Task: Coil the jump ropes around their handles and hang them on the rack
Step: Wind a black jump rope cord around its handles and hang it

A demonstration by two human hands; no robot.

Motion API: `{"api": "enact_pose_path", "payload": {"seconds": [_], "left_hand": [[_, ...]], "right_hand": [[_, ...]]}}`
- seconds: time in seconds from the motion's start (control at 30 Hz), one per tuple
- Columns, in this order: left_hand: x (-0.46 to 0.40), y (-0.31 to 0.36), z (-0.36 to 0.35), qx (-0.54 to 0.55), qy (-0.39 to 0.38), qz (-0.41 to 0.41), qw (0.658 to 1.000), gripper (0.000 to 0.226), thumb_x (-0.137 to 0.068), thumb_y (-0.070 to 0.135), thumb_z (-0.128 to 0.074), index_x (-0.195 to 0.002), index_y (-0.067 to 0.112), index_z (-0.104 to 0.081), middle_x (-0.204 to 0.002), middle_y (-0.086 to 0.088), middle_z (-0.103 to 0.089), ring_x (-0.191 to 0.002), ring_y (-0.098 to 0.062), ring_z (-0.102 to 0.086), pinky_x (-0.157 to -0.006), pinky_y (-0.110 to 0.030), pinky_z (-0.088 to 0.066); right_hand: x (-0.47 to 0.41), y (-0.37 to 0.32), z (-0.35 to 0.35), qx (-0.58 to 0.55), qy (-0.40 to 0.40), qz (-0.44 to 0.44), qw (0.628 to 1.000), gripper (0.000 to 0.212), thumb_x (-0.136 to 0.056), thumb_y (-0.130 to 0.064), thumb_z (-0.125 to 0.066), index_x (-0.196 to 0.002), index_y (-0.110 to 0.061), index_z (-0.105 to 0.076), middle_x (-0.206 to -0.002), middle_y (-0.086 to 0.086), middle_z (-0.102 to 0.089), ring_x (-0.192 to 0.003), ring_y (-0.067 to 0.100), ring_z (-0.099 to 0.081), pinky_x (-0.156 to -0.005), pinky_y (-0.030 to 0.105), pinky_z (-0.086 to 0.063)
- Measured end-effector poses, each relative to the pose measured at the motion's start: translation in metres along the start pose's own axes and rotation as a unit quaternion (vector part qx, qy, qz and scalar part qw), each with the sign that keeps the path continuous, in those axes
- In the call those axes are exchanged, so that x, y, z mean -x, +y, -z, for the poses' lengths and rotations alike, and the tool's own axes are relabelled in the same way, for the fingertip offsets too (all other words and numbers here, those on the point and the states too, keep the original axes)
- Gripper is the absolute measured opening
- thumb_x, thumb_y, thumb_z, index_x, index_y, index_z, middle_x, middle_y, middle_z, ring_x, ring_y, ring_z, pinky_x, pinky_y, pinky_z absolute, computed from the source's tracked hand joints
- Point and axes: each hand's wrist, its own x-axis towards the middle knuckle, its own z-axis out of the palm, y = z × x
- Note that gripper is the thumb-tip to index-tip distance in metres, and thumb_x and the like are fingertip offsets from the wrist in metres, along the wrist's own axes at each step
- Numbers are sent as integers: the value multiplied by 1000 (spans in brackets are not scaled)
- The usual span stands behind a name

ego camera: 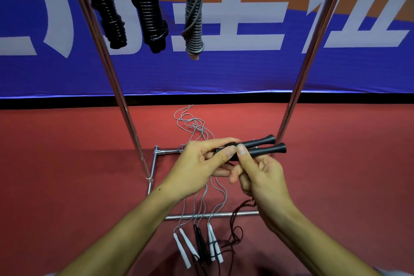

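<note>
Two black jump-rope handles [262, 147] lie side by side, pointing right, held level in front of me. My left hand [201, 163] grips their left ends, thumb on top. My right hand [259, 175] pinches the handles from below, its thumb beside the left thumb. A dark rope [237, 228] trails from below my right hand to the floor. On the metal rack [125, 105], three coiled ropes hang from the top bar: two black ones [109, 9] [151, 6] and a grey one [194, 15].
On the red floor lie loose ropes: two pairs of white handles [186, 251] [215, 244] and a black pair [200, 244], with tangled grey cord [192, 123] running back under the rack. The rack's base bars [210, 216] frame them. A blue banner [246, 69] stands behind.
</note>
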Motion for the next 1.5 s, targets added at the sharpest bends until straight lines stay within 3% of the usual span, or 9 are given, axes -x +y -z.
{"api": "enact_pose_path", "payload": {"seconds": [0.17, 0.53, 0.63, 0.73, 0.9, 0.97, 1.1, 1.23, 1.5], "left_hand": [[-1, -2, 0, 32, 41, -25, 998, 24, -98, 16, -67, -120, 18, -76, -103, -20, -79, -86, -22, -76, -81, -32, -64], [-10, -2, 18, 20, 122, -64, 990, 27, -96, 18, -68, -122, 13, -75, -83, -9, -76, -71, -23, -74, -70, -29, -62], [-10, 0, 18, 5, 118, -85, 989, 24, -99, 10, -66, -121, 16, -75, -90, -14, -79, -77, -27, -78, -75, -32, -64], [-7, 5, 15, 22, 89, -98, 991, 26, -96, 15, -66, -120, 18, -75, -96, -18, -80, -84, -33, -80, -79, -36, -65], [-8, 0, 16, -36, 82, -90, 992, 25, -95, 17, -69, -118, 25, -74, -86, -15, -79, -75, -25, -78, -73, -32, -64], [-8, -7, 16, -80, 87, -90, 989, 26, -98, 12, -70, -119, 27, -75, -85, -17, -78, -75, -25, -78, -74, -33, -64], [-9, -16, 16, -148, 97, -82, 981, 25, -99, 18, -72, -123, 25, -77, -84, -7, -80, -77, -22, -79, -81, -39, -64], [-12, -15, 19, -133, 88, -70, 985, 23, -102, 13, -69, -122, 20, -77, -85, -10, -80, -77, -27, -79, -78, -38, -64], [-7, -8, 25, -129, 6, -45, 991, 24, -104, 14, -65, -125, 18, -75, -74, -7, -71, -64, -18, -64, -68, -33, -57]], "right_hand": [[-1, -6, 1, 5, -5, 30, 1000, 34, -103, -41, -57, -106, -7, -65, -70, 19, -74, -42, 15, -25, -42, 23, -26], [-10, 0, 17, 202, 13, 77, 976, 8, -94, -17, -75, -90, -12, -72, -80, 1, -78, -70, 16, -74, -72, 29, -60], [-11, -15, 23, -30, -84, -101, 991, 22, -100, -17, -65, -97, 4, -71, -81, 7, -75, -52, 11, -57, -49, 22, -49], [-8, -32, 35, -326, -158, -268, 893, 25, -101, -12, -55, -111, 9, -66, -76, 3, -58, -45, 1, -36, -36, 10, -26], [-8, -29, 36, 102, -134, -75, 983, 30, -94, -31, -73, -100, -2, -74, -72, 8, -65, -50, 13, -38, -47, 24, -31], [-8, -26, 40, 270, -76, 9, 960, 19, -87, -26, -82, -98, -17, -69, -66, -5, -71, -53, 12, -53, -55, 27, -43], [-2, -21, 38, 506, -7, 238, 829, 20, -85, -18, -74, -96, -22, -58, -62, -12, -53, -58, 18, -49, -55, 37, -46], [-7, -19, 40, 522, -5, 330, 786, 13, -96, -30, -64, -94, -18, -63, -78, -7, -60, -67, 26, -60, -55, 42, -50], [-15, -21, 53, 459, -23, 312, 831, 11, -93, -32, -73, -101, -25, -72, -95, -12, -53, -77, 10, -56, -67, 32, -48]]}}
